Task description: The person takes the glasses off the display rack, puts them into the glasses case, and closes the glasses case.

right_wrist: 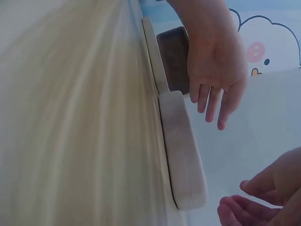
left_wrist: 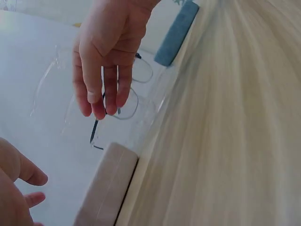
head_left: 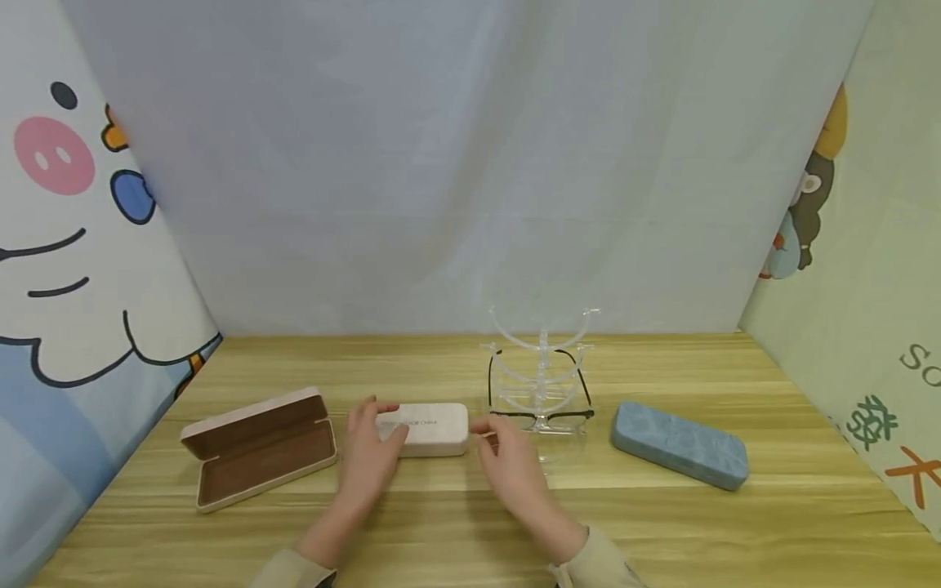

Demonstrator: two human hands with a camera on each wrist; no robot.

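Head view: a closed white glasses case, with dark lettering on top, lies on a wood-grain table between a person's two hands. The left hand is over the white case's left end; the right hand is just beside its right end. Both wrist views show each hand released, fingers loosely extended and apart from the white case, grasping nothing. To the left of the white case, a second case stands open, its lining brown. To its right and slightly behind is a clear display stand with dark-framed glasses at the lower part. Farther right of the white case, beyond the stand, lies a closed blue case, set at an angle.
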